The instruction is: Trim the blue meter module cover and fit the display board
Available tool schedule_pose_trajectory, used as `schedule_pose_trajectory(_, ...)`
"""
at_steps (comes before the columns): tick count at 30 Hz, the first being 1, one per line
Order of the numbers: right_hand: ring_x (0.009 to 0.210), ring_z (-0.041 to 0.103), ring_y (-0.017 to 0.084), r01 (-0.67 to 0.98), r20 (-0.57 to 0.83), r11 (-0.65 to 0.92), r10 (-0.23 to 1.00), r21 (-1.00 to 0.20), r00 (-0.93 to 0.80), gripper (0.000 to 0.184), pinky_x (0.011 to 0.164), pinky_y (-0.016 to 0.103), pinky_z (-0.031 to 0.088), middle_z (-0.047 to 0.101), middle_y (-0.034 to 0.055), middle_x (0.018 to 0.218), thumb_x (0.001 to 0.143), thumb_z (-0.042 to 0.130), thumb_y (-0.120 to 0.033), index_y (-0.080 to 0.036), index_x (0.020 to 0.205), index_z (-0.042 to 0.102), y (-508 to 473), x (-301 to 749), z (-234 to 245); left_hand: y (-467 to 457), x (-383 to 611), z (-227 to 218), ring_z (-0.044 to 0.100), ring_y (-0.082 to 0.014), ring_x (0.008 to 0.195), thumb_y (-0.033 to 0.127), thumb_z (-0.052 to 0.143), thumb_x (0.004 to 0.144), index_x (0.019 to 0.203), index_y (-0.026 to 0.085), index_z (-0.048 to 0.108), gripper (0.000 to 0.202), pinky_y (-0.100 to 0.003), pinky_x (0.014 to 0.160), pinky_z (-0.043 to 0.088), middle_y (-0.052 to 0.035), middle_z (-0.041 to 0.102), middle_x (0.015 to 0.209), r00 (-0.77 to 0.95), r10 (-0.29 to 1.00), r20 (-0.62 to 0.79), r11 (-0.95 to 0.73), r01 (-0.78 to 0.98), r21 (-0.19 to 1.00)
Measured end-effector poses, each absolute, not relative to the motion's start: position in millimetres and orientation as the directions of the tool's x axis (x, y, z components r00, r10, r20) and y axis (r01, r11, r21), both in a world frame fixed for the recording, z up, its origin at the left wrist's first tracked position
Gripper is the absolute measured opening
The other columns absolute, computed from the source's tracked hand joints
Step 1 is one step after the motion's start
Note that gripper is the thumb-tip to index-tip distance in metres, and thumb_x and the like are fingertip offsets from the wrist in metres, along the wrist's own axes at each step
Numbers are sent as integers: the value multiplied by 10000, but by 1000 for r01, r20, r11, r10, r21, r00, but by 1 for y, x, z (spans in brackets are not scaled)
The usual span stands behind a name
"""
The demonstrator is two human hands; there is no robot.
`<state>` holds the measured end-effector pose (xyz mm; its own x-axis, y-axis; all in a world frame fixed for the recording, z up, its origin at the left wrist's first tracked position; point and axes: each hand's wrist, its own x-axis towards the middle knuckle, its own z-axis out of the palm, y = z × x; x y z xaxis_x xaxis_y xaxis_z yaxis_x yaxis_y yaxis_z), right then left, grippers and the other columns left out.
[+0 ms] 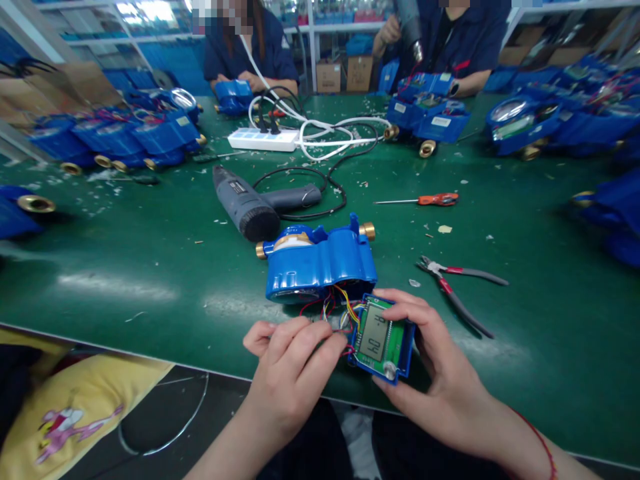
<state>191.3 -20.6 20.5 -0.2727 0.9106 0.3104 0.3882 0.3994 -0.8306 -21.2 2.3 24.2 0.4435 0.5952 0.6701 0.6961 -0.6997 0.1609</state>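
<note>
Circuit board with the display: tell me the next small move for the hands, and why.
Probably, the left hand should gently gather the wires: they run exposed between the circuit board and the blue housing, its fingers are close to them, and the right hand holds the board by its blue frame.

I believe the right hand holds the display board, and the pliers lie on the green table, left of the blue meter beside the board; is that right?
Not quite: the head view shows the pliers right of that blue meter. The right hand does hold the display board, and the pliers are on the green table.
</note>
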Motion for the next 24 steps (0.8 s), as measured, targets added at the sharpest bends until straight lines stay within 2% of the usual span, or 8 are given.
schedule_pose_trajectory(4,1346,350,133,406,316,401,912,-821,-261,545,1101,221,339,367,48,1410,817,589,-108,-271,1281,354,-19,192,21,0,-15,24,533,-199,833,121,461,972,951,207,681,237,-382,743,272,-30,707,861,453,651,609,-688,691,222)
schedule_pose_trajectory(7,1341,354,137,426,329,413,908,-805,-259,571,1110,230,327,367,52,1411,800,587,-92,-260,1293,350,-19,191,21,-4,-12,26,524,-203,854,86,477,941,900,234,671,247,-385,760,267,-25,669,889,384,752,535,-617,696,368)
schedule_pose_trajectory(10,1350,339,145,447,357,445,894,-776,-270,604,1128,248,299,372,54,1412,773,571,-59,-251,1302,351,-20,190,21,-11,-11,32,531,-209,878,69,469,906,903,246,656,257,-393,789,280,-25,628,906,346,850,397,-520,672,527)
schedule_pose_trajectory(14,1351,341,173,478,391,480,877,-735,-279,640,1124,294,313,379,75,1416,741,552,-39,-234,1314,343,-21,188,20,-15,-11,42,544,-231,924,125,481,852,925,248,641,214,-407,798,307,-33,604,929,318,903,288,-426,595,681)
schedule_pose_trajectory(16,1347,349,185,497,410,498,867,-710,-284,641,1122,321,313,377,89,1424,746,542,-46,-223,1325,333,-22,188,19,-12,-10,43,560,-233,886,150,509,840,853,247,643,166,-406,777,312,-22,612,875,278,919,278,-393,616,682)
schedule_pose_trajectory(19,1346,359,194,528,440,536,843,-658,-309,636,1124,356,295,386,104,1427,759,501,-44,-206,1344,311,-22,187,16,-4,-10,41,580,-209,789,129,564,821,729,239,630,158,-377,727,312,9,623,777,295,921,256,-391,683,617)
schedule_pose_trajectory(22,1339,371,210,561,468,571,819,-600,-332,617,1097,379,323,400,123,1415,768,465,-41,-184,1347,310,-24,187,13,0,-10,37,583,-192,754,111,578,810,709,233,619,164,-347,685,310,19,629,760,347,906,245,-424,705,569)
schedule_pose_trajectory(24,1337,375,223,586,490,589,802,-557,-341,612,1080,391,332,399,140,1413,765,454,-34,-165,1348,317,-26,187,12,-1,-7,36,574,-195,760,104,565,824,727,228,616,165,-352,691,302,12,632,774,336,897,288,-441,731,520)
